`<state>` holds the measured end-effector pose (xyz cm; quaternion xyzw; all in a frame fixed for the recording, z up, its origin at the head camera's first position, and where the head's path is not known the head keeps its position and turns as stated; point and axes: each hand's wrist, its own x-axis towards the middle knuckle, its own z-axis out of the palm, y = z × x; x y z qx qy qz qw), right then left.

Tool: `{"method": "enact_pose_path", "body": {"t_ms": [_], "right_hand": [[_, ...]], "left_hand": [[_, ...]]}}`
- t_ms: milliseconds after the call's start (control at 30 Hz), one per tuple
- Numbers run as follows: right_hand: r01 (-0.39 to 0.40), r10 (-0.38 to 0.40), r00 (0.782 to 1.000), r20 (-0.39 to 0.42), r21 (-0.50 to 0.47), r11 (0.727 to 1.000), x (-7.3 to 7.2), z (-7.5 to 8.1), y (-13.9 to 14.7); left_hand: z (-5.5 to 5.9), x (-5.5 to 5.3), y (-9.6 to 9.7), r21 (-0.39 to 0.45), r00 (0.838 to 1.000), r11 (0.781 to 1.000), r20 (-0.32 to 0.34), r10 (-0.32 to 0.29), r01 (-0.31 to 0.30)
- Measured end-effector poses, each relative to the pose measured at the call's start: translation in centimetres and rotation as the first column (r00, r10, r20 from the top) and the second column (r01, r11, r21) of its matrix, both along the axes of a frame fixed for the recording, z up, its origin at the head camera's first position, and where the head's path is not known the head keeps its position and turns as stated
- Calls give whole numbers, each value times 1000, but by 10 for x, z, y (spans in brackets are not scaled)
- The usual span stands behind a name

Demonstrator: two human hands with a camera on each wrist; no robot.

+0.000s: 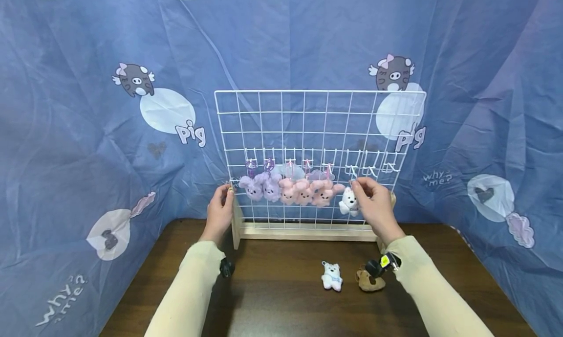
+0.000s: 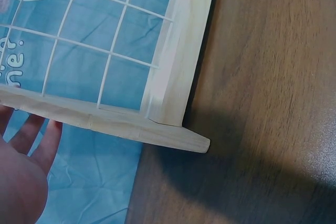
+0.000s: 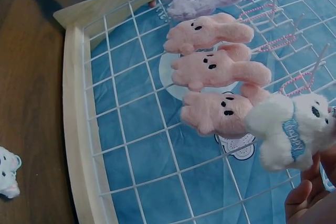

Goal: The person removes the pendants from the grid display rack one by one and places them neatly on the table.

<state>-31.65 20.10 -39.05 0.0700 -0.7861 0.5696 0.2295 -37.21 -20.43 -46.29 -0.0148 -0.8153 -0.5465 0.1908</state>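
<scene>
My right hand (image 1: 374, 202) is at the right part of a white wire grid rack (image 1: 270, 122), pinching a white plush bear keychain (image 1: 349, 202) near its top, just under a hook. In the right wrist view this bear (image 3: 294, 132) wears a blue scarf, and its head end is partly cut off by the frame. My left hand (image 1: 221, 207) grips the wooden side post (image 2: 94, 116) of the rack at its left end, fingers behind the wood. Two purple plush bunny keychains (image 1: 262, 187) and three pink plush bunny keychains (image 1: 304, 192) hang from hooks left of the white bear.
Bare hooks (image 1: 389, 167) stand right of the held bear. On the brown table (image 1: 272, 298) lie another white plush bear (image 1: 332, 277) and a brown plush keychain (image 1: 369, 281), partly hidden by the right wrist camera. A blue curtain (image 1: 264, 43) hangs behind the rack.
</scene>
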Motion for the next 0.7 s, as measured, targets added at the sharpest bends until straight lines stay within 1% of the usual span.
{"method": "enact_pose_path", "body": {"t_ms": [300,700], "right_hand": [[-13,14,999,-36,18,1000,1,0,3],[-11,14,998,-55,66,998,9,4,5]], "left_hand": [[-1,-1,0,13,1000,1000,-7,-8,8],[-3,-3,-1,10,999,1000,-33,-6,6]]}}
